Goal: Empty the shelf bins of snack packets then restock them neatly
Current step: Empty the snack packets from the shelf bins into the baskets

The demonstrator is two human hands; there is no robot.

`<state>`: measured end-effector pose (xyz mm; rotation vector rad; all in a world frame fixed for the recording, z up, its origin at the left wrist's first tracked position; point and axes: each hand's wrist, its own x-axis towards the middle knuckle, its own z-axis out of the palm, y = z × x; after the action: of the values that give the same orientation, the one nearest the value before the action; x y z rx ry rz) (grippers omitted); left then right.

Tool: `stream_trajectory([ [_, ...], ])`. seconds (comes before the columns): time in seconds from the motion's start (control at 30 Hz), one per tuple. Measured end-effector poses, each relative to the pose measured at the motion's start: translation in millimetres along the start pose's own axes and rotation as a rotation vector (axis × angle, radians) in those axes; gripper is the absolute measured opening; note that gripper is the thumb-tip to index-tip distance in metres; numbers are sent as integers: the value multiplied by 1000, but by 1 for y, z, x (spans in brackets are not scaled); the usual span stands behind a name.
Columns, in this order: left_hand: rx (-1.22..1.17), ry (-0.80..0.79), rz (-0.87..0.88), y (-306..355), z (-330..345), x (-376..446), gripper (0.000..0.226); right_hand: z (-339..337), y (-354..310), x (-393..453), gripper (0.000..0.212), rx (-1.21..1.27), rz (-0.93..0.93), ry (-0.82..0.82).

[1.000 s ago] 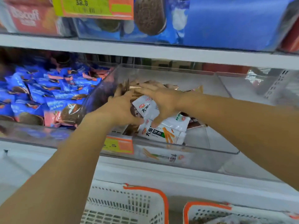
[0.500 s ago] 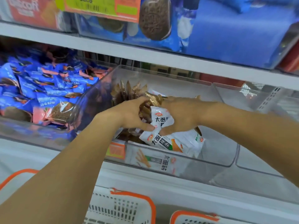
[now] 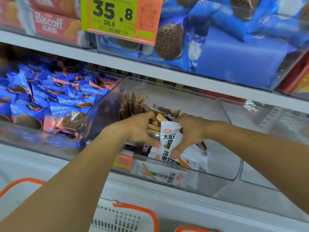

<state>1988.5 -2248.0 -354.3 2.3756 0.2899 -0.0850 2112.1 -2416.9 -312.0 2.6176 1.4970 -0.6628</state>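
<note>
Both hands have closed tighter on the packets [image 3: 168, 136] than a second ago, bunching white and brown ones together above the clear bin [image 3: 222, 171]; left hand [image 3: 137, 129] grips the brown side, right hand [image 3: 190, 133] pinches a white one; more packets lie beneath; blue packets [image 3: 50, 97] fill the neighbouring bin; baskets [image 3: 133, 218] sit below.

Both hands now bunched tighter around the packets [image 3: 168, 136], left hand [image 3: 138, 129] and right hand [image 3: 189, 131] nearer the clear bin [image 3: 222, 176] front wall
</note>
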Motion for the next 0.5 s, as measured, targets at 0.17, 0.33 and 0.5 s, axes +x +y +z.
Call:
stream_trajectory([
  [0.17,-39,34,6,-7,-2,2,62,4,2,-8,47,153,-35,-6],
  [0.33,-30,52,-25,4,-3,-9,92,3,-9,-13,61,164,-4,-24],
  [0.5,21,-114,-40,2,-10,-15,124,19,-12,-27,63,318,38,-14],
])
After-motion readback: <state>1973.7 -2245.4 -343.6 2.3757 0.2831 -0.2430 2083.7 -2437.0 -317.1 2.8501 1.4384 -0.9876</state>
